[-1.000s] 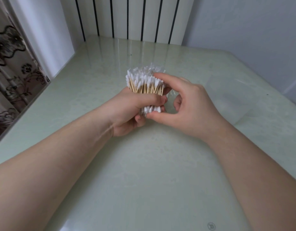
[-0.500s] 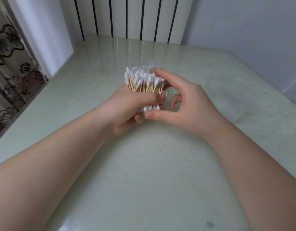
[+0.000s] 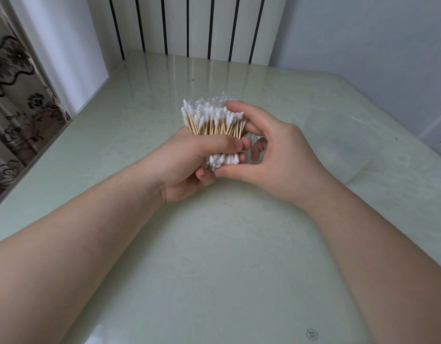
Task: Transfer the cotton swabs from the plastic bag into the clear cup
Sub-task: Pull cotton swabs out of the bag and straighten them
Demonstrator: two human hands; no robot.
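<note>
As my left hand (image 3: 187, 157) grips the cotton swabs (image 3: 214, 120), my right hand (image 3: 279, 155) pinches their ends. They stand upright; the table (image 3: 214, 256) lies below.

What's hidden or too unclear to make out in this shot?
Head view:
- Middle of the white-tipped wooden cotton swabs: covered by the left hand.
- Crinkly clear plastic bag: mostly behind the swab tips.
- Clear cup: only a faint outline beside the right hand.
- Round stamp at bottom edge: too small.
</note>
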